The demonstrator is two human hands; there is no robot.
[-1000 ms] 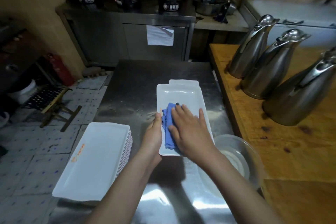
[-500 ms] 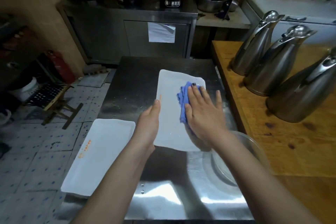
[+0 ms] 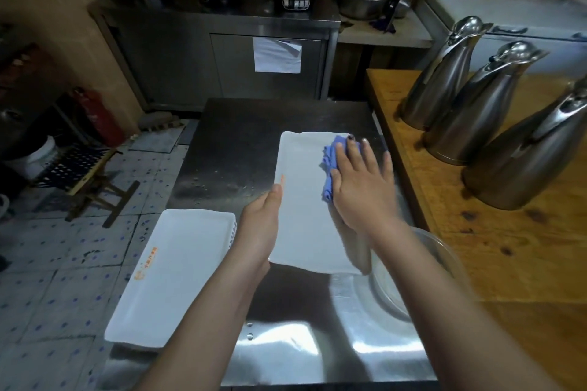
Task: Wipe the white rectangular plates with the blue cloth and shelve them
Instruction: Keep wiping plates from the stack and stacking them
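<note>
A white rectangular plate (image 3: 305, 206) lies bottom side up on the steel table (image 3: 254, 133), with another plate under it. My left hand (image 3: 262, 228) holds its left edge, thumb on top. My right hand (image 3: 362, 187) presses the blue cloth (image 3: 332, 162) flat against the plate's far right part, fingers straight. A stack of white rectangular plates (image 3: 174, 273) with an orange mark sits at the table's left front corner.
A clear glass bowl (image 3: 422, 273) stands at the table's right edge, by my right forearm. Three steel jugs (image 3: 489, 105) stand on the wooden counter (image 3: 508, 247) to the right. A steel cabinet (image 3: 222, 57) with pots stands behind. Tiled floor lies to the left.
The plate was turned bottom side up. My right hand has slid the cloth from the plate's near middle to its far right part. My left hand kept hold of the left edge.
</note>
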